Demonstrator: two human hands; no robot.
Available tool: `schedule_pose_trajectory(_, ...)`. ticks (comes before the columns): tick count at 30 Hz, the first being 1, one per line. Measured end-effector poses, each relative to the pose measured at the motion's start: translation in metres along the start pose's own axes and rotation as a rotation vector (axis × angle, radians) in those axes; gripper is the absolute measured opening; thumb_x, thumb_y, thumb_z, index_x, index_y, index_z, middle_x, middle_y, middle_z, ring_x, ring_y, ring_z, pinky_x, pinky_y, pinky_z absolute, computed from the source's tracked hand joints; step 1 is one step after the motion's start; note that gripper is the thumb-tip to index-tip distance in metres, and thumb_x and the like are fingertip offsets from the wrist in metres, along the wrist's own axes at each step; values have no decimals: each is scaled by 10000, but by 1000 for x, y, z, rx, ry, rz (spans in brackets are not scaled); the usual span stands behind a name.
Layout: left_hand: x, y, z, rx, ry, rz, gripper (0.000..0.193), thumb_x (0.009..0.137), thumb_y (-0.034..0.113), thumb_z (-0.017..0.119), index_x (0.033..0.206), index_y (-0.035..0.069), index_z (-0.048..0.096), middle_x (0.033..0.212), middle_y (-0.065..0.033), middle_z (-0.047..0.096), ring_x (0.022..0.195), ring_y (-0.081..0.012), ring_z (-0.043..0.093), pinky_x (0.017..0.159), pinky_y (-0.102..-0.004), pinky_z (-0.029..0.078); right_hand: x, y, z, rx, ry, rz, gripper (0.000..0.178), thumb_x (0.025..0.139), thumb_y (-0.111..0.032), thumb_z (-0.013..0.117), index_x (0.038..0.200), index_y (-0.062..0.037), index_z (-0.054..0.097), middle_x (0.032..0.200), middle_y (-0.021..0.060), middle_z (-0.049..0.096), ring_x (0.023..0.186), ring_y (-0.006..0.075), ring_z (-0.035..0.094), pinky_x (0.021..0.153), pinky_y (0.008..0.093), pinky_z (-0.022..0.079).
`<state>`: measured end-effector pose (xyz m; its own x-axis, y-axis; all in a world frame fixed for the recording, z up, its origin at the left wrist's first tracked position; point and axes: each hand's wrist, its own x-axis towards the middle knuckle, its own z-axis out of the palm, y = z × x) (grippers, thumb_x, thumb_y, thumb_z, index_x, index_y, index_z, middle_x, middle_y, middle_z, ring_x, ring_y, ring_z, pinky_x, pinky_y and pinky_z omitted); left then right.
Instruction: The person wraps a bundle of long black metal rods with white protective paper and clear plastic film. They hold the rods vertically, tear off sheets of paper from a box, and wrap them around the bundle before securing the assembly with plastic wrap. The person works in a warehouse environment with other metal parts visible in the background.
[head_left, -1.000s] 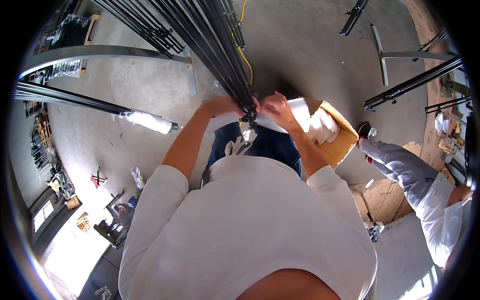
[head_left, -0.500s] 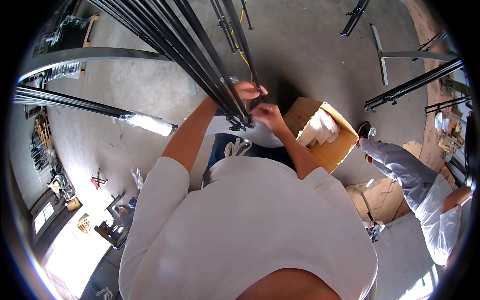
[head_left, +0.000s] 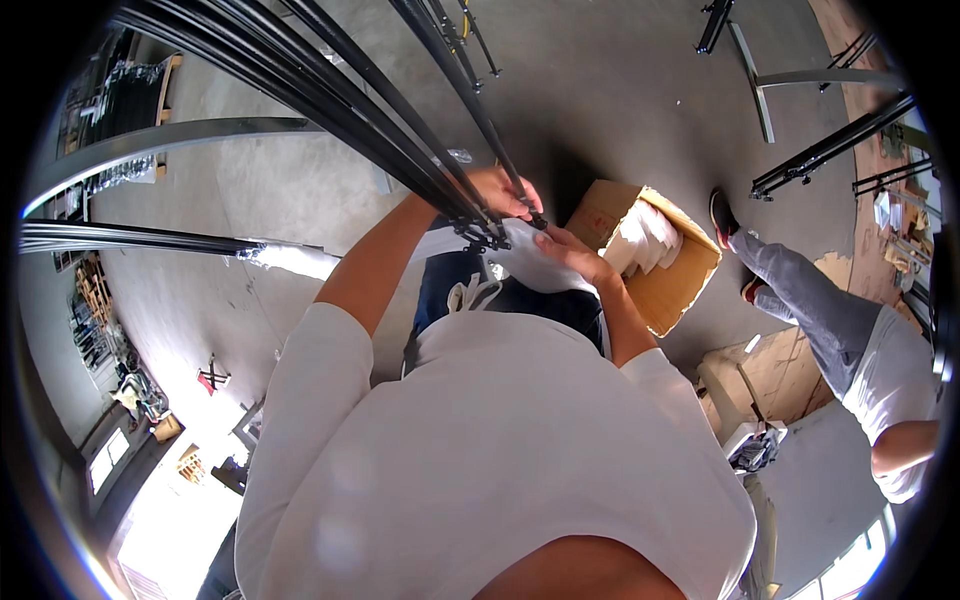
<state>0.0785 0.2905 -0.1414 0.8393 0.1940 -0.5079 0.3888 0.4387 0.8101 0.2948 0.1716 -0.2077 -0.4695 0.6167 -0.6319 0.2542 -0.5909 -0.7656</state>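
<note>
A single black metal pole [head_left: 478, 112] slants down to my lap, and my left hand [head_left: 508, 190] is closed around it near its lower end. Just left of it, a bundle of black poles [head_left: 385, 140] leans in, their fitted ends meeting by my left wrist. Over my thighs lies a soft white sheet or bag [head_left: 540, 262], whose exact kind I cannot tell. My right hand [head_left: 580, 258] is closed on its upper right edge, just beneath the pole's end, with the fingertips partly hidden.
An open cardboard box [head_left: 685, 285] with white wrapped pieces stands right of my knees. Wrapped black poles [head_left: 140, 238] and a curved metal bar [head_left: 180, 132] reach in from the left. A co-worker [head_left: 850, 330] stands at the right, near more black poles [head_left: 830, 145].
My right hand has moved right and down, from the pole's end onto the white material. The single pole's end has shifted right and down. The co-worker's arm and legs have shifted.
</note>
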Motion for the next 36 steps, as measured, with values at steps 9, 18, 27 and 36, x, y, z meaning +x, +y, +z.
schedule_pose_trajectory(9, 6, 13, 0, 94, -37, -70, 260, 770, 111, 592, 1004, -2, 596, 947, -81, 607, 897, -145, 552, 799, -264, 414, 11, -22, 1, -443, 417, -253, 205, 648, -155, 687, 760, -32, 567, 652, 64, 562, 686, 185, 531, 685, 290, 403)
schedule_pose_trajectory(18, -30, -14, 10, -323, 211, 78, 267, 844, 231, 469, 913, 0, 585, 1106, -130, 539, 957, -191, 532, 866, -263, 376, 9, -58, -11, -553, 415, -542, 287, 666, -176, 657, 905, -107, 514, 745, 54, 585, 793, 227, 576, 935, 452, 282)
schedule_pose_trajectory(27, -77, -34, 28, -206, 574, 223, 264, 848, 215, 477, 965, 13, 600, 984, -102, 603, 916, -159, 556, 822, -259, 412, 42, -95, 18, -608, 70, -741, 109, 704, -128, 591, 764, -40, 567, 768, 91, 583, 768, 267, 567, 719, 389, 408)
schedule_pose_trajectory(36, -116, -59, 64, 27, 871, 63, 257, 794, 73, 489, 1033, 25, 570, 955, -84, 591, 904, -180, 535, 806, -281, 396, 54, -108, 49, -339, -85, -500, 159, 792, -138, 536, 883, -11, 508, 815, 117, 575, 747, 232, 546, 673, 317, 424)
